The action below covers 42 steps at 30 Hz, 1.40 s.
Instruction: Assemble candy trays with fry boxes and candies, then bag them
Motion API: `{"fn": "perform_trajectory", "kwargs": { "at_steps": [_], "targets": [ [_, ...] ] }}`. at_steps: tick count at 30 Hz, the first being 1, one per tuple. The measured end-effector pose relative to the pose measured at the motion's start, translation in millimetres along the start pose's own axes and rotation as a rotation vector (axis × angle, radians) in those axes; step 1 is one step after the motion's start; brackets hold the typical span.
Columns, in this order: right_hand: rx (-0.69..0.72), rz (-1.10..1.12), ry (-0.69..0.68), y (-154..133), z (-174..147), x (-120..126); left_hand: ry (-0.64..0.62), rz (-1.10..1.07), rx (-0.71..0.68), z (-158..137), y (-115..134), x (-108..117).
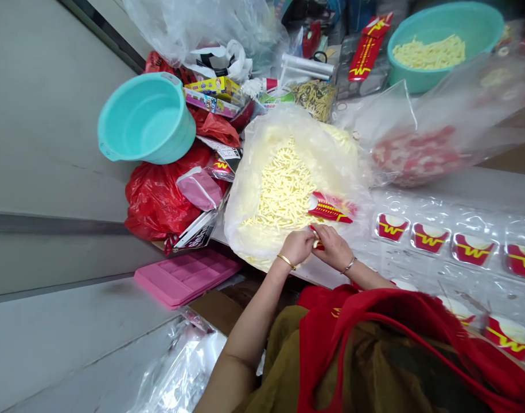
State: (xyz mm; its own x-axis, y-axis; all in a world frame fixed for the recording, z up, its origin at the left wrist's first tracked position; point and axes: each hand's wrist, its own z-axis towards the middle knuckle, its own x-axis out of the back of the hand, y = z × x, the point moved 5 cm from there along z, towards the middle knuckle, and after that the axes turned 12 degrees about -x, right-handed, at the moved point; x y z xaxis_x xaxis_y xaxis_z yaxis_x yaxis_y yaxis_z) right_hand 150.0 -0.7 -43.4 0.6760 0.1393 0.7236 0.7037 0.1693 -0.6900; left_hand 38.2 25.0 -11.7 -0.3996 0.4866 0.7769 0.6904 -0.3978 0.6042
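The right hand (334, 249) has its fingers curled around a small red packet (319, 245), mostly covered. The left hand (297, 248) meets it; I cannot tell its fingers' state. Just beyond, an open plastic bag (240, 209) contains many pale sticks (286, 189), with a red carton (331, 212) at their edge. A turquoise basin (412, 80) holds pale strips (430, 53).

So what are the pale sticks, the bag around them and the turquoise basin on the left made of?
Pale sticks: perhaps soft foam or rubber, given their matt look; I can't be sure. Bag: probably thin plastic film, cloudy, see-through and crumpled. Turquoise basin: likely moulded plastic, smooth, with a soft sheen.
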Motion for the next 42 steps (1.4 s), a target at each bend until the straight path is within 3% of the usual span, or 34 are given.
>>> {"fn": "perform_trajectory", "kwargs": {
  "at_steps": [2, 5, 8, 10, 14, 16, 23, 25, 27, 31, 34, 36, 38, 40, 42],
  "targets": [
    [-0.008, 0.006, 0.011, 4.2, 0.5, 1.2, 0.082, 0.015, 0.022, -1.2, -12.1, 17.1],
    [-0.035, 0.015, 0.021, 8.6, 1.9, 1.7, 0.215, 0.283, 0.157, -2.3, -39.6, 46.4],
    [-0.049, 0.029, 0.022, 9.7, 2.2, 0.5, 0.155, 0.409, 0.259, 1.6, -65.9, 53.5],
    [-0.052, 0.041, 0.026, 10.1, 1.9, 0.5, 0.174, 0.274, 0.304, 2.9, -80.7, 50.9],
    [-0.074, 0.075, 0.039, 11.9, 3.3, 4.1, 0.419, -0.194, 0.356, -2.7, -99.8, 50.4],
    [-0.086, 0.095, 0.046, 11.4, 6.0, 6.1, 0.468, -0.304, 0.364, -6.0, -102.1, 53.0],
    [-0.073, 0.155, 0.038, -5.4, 20.9, 2.6, 0.53, -0.738, 0.358, -10.0, -70.4, 46.3],
    [-0.079, 0.162, 0.035, -9.3, 22.6, -0.3, 0.541, -0.656, 0.333, -10.1, -52.7, 39.5],
    [-0.087, 0.158, 0.048, -9.8, 21.0, -2.4, 0.493, -0.377, 0.278, -9.0, -31.5, 32.5],
    [-0.06, 0.139, 0.071, -1.5, 8.9, -3.3, 0.226, 0.134, 0.169, -2.1, 7.3, 11.6],
    [-0.044, 0.137, 0.062, 8.8, 0.5, -0.2, 0.053, 0.154, 0.089, 2.4, 19.1, 0.7],
    [-0.048, 0.137, 0.072, 14.7, -1.3, 4.2, 0.067, 0.046, 0.047, 4.1, 15.7, 4.4],
    [-0.075, 0.142, 0.095, 19.1, -0.4, 9.0, 0.196, -0.007, 0.094, 4.7, -0.3, 17.7],
    [-0.108, 0.151, 0.118, 21.4, 1.5, 12.7, 0.331, 0.084, 0.254, 4.7, -25.2, 32.4],
    [-0.126, 0.157, 0.121, 21.3, 2.7, 13.9, 0.354, 0.218, 0.415, 7.8, -48.8, 38.6]
  ]
}}
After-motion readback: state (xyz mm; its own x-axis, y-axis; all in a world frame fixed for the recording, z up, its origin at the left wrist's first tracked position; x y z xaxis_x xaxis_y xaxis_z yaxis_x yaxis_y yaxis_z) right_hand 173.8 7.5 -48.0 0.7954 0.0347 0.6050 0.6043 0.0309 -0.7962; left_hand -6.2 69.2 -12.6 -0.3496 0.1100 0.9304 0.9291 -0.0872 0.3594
